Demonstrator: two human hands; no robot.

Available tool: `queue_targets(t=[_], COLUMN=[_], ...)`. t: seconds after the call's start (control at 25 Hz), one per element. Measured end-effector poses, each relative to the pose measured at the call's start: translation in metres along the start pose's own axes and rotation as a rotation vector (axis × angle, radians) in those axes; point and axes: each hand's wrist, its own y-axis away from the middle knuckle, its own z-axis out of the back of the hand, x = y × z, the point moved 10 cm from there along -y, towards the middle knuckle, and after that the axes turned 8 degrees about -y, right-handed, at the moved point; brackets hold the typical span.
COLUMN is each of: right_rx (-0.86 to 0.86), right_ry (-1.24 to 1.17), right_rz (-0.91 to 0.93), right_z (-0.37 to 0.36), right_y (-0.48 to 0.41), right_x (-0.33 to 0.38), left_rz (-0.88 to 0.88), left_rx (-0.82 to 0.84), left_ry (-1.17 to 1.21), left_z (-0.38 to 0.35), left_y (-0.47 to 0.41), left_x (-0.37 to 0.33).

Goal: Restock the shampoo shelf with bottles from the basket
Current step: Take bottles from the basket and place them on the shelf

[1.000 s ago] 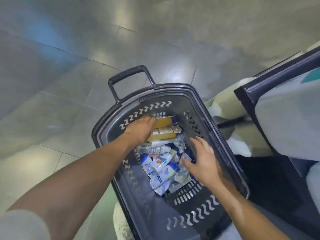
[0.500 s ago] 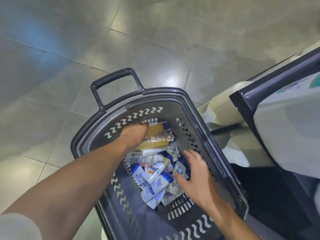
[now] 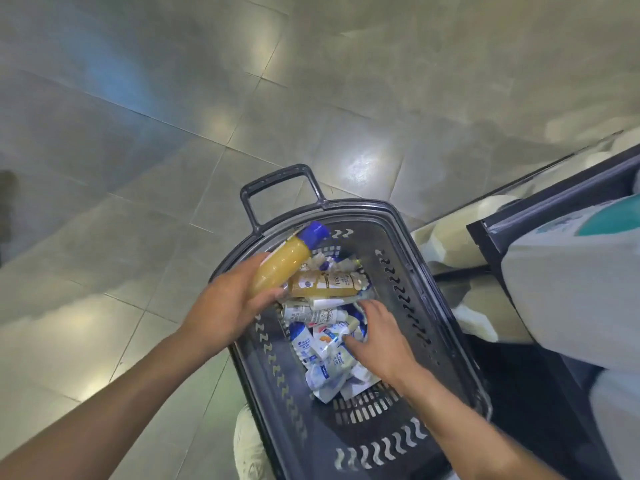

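The amber bottle [image 3: 280, 268] is gripped by the left hand [image 3: 225, 306] and is now raised from the white-and-blue bottles [image 3: 322, 344] to above the far-left rim of the basket [image 3: 398, 216]. The right hand [image 3: 381, 344] is laid empty on those bottles inside the basket; shelving is judged next.

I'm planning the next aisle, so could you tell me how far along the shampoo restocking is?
Done: nothing visibly shelved. In hand: left hand grips an amber bottle above the basket; right hand rests on white-blue tubes. Left: second amber bottle plus tubes.

Glossy grey floor tiles [image 3: 138, 202] reflect pale light; a dark shelf unit [image 3: 561, 195] stands at right.
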Motion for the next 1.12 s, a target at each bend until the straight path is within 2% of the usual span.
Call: queue_targets(t=[0.16,0.28,0.48,0.6,0.76,0.96,1.04,1.12], right_rx=[0.037,0.010,0.145,0.186,0.173,0.041,-0.022,-0.096], right_ry=[0.083,0.441,0.656,0.778,0.795,0.745,0.665,0.449], right_rz=[-0.048,0.073,0.176,0.177,0.189,0.299,0.250,0.144], right_z=[-0.024,-0.037,-0.097,-0.121,-0.118,-0.057,-0.019,0.022], right_y=[-0.052,-0.095,-0.153,-0.165,-0.167,-0.122,-0.094,-0.063], right_x=[0.015,0.035,0.058,0.051,0.052,0.074,0.080,0.084], left_rz=[0.298,0.447,0.444,0.460,0.513,0.583,0.624,0.658], left_rx=[-0.070,0.028,0.098,0.043,-0.028,-0.062,-0.029,-0.003], left_ry=[0.418,0.642,0.833,0.848,0.817,0.780,0.912,0.992], left_z=[0.028,0.015,-0.010,-0.017,-0.018,-0.010,-0.007,0.001], left_y=[0.038,0.055,0.064,0.072,0.088,0.105,0.114,0.125], left_x=[0.053,0.079,0.098,0.111,0.129,0.123,0.111,0.096])
